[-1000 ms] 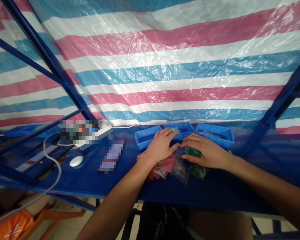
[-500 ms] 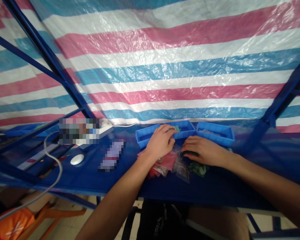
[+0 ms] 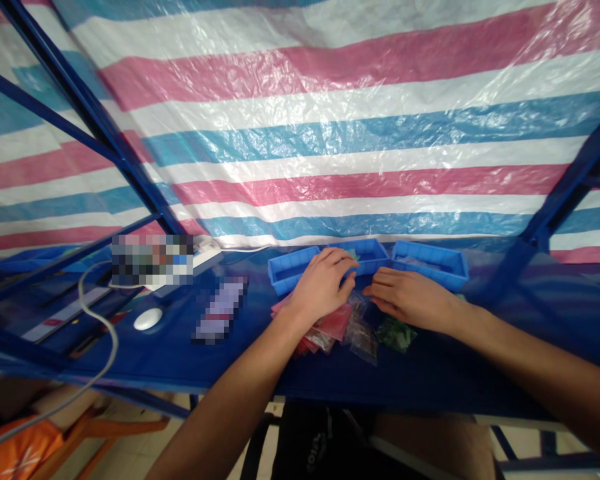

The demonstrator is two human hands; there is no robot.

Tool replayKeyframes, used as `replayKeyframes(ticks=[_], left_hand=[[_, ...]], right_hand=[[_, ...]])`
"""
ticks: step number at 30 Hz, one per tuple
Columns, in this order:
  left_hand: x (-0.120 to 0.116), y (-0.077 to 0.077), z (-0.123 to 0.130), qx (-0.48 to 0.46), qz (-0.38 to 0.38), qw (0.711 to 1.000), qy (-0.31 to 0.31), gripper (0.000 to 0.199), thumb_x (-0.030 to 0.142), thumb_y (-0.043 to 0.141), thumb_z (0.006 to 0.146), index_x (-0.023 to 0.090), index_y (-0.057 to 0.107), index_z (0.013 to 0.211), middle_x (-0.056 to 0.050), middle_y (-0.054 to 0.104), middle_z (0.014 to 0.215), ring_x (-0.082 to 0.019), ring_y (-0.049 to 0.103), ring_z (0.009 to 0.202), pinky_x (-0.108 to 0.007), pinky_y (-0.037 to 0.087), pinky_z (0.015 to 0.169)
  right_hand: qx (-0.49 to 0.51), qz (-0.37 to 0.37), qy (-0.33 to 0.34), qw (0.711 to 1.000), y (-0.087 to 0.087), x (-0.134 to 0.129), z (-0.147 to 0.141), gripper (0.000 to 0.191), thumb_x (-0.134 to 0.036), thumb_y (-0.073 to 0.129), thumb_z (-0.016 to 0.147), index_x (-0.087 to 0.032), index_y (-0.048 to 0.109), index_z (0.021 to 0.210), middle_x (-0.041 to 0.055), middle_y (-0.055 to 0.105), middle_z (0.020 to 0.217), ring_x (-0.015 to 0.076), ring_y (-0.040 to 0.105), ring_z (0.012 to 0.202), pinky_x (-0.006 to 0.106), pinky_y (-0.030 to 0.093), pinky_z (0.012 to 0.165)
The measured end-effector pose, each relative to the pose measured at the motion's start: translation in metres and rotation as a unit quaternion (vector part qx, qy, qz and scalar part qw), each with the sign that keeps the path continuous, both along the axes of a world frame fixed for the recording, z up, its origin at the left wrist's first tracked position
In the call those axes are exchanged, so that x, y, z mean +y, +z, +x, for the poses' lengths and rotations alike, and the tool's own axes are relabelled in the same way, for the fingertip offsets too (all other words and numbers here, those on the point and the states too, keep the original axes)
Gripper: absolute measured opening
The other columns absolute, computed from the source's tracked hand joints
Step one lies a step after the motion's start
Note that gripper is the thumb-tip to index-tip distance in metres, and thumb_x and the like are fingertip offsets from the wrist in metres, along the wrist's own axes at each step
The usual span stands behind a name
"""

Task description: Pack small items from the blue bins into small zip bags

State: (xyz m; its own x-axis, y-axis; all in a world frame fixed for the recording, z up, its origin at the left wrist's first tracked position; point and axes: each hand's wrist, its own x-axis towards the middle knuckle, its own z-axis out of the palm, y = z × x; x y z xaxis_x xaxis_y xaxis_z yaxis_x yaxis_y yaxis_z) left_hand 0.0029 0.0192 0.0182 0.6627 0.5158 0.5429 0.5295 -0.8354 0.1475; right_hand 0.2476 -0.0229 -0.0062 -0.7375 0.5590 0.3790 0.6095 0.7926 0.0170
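Observation:
My left hand (image 3: 325, 283) hovers over a pile of pink-red plastic bags (image 3: 333, 323), thumb apart from the curved fingers, with nothing visible between them. Its fingertips reach the near side of the middle blue bin (image 3: 370, 261), which has a pale green piece inside. My right hand (image 3: 410, 300) points left, its fingers drawn together; whatever they may hold is hidden. Below it lie green plastic bags (image 3: 396, 335). Clear plastic bags with small dark contents (image 3: 363, 337) rest between the pink and green piles.
A left blue bin (image 3: 287, 273) and a right blue bin (image 3: 430, 267) with clear bags flank the middle one. Farther left are a blurred-out phone-shaped item (image 3: 221, 310), a white mouse (image 3: 149, 319) and a pale cable (image 3: 111, 333). Blue metal posts (image 3: 130, 167) frame the striped sheet (image 3: 330, 133).
My right hand's fingers have come closer together, and the green patch seen under them is out of sight. My left thumb and fingers have shifted slightly right. The view has moved a little.

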Motion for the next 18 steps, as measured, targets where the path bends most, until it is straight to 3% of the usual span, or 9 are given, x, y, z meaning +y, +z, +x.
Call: replayKeyframes(ticks=[7, 14, 18], left_hand=[[-0.002, 0.003, 0.001, 0.000, -0.012, 0.999, -0.035, 0.029, 0.023, 0.056, 0.103, 0.020, 0.074, 0.125, -0.012, 0.073, 0.128, -0.030, 0.062, 0.131, -0.052, 0.048, 0.118], [-0.015, 0.009, 0.002, -0.032, -0.050, 0.991, -0.123, 0.057, 0.030, 0.066, 0.101, 0.025, 0.052, 0.155, -0.011, 0.063, 0.153, -0.029, 0.055, 0.147, -0.049, 0.044, 0.125], [-0.020, 0.010, 0.006, -0.060, -0.124, 0.984, -0.115, 0.063, 0.032, 0.066, 0.103, 0.029, 0.043, 0.161, -0.006, 0.076, 0.132, -0.025, 0.072, 0.125, -0.043, 0.054, 0.112]], right_hand=[[0.002, 0.046, -0.016, 0.999, 0.002, -0.001, -0.003, 0.024, -0.010, 0.055, 0.097, -0.021, 0.070, 0.112, 0.0105, 0.072, 0.096, 0.0289, 0.067, 0.091, 0.044, 0.055, 0.087], [0.205, 0.020, -0.058, 0.977, 0.006, -0.005, 0.002, 0.014, -0.020, 0.058, 0.100, -0.025, 0.062, 0.112, 0.0075, 0.071, 0.099, 0.0271, 0.072, 0.088, 0.042, 0.057, 0.082], [0.340, -0.040, -0.095, 0.935, 0.005, -0.008, 0.006, 0.019, -0.030, 0.065, 0.100, -0.027, 0.060, 0.119, 0.0062, 0.072, 0.099, 0.0254, 0.073, 0.088, 0.039, 0.060, 0.080]])
